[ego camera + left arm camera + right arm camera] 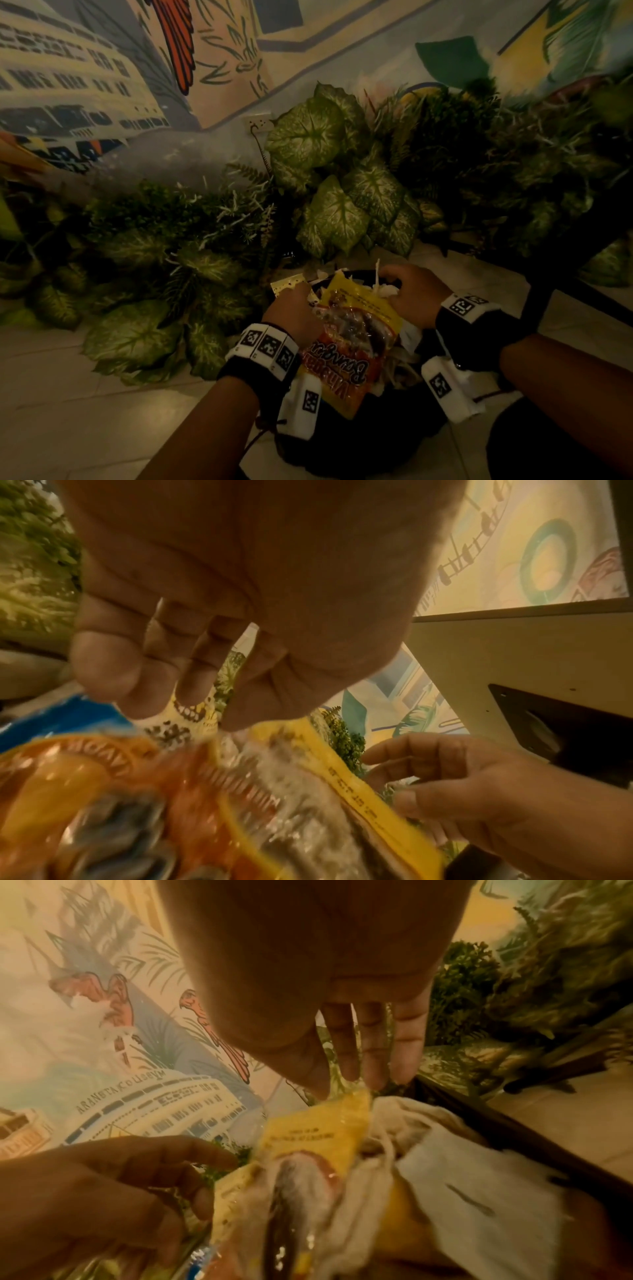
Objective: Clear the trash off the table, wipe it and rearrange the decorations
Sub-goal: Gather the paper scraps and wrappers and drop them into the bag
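yellow-and-orange snack wrapper [352, 339]: crinkled plastic with a clear window and printed lettering, lying lengthwise on top of the trash, lower centre of the head view | white crumpled tissues [479, 1185]: just beside and under it on the right | black bin [424, 431]: round, overfull, on the tiled floor
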The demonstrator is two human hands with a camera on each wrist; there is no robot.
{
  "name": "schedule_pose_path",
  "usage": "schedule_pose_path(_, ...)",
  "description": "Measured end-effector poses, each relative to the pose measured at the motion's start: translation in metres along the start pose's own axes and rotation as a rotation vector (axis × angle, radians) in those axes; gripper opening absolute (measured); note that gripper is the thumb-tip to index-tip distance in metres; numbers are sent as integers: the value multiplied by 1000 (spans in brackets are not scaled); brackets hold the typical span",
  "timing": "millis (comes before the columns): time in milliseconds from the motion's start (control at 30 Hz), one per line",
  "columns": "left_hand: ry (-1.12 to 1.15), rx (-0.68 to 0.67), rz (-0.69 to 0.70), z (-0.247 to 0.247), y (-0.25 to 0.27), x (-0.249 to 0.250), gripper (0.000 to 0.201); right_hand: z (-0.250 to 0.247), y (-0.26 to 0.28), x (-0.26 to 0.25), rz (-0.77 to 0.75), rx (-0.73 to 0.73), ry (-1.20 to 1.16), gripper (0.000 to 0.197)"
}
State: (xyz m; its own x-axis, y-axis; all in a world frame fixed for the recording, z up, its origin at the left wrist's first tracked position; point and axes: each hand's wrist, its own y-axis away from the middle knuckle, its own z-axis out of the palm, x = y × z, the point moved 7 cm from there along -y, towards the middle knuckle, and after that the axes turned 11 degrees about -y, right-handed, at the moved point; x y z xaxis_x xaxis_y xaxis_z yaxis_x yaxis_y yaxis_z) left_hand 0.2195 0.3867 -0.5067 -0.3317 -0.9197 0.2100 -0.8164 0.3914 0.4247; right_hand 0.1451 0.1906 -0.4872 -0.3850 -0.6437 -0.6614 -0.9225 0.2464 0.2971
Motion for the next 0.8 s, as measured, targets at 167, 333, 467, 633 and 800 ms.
schedule_pose_path(167,22,42,-9,-19,12,1,60,-14,17,-29,-58,108,-64,26)
schedule_pose_path(333,82,-47,-46,-49,52,10,40,-21,54,-46,101,69,-176,17)
schedule_pose_path(467,64,-55,-86,-100,89,12,42,-32,99,-66,260,49,-333,17)
schedule_pose_path(633,35,-50,-85,-188,140,30,23,-64,165,-111,371,-102,-382,16)
schedule_pose_path(800,66,-38,8,-296,185,85,11,-144,234,-188,314,-197,-394,25)
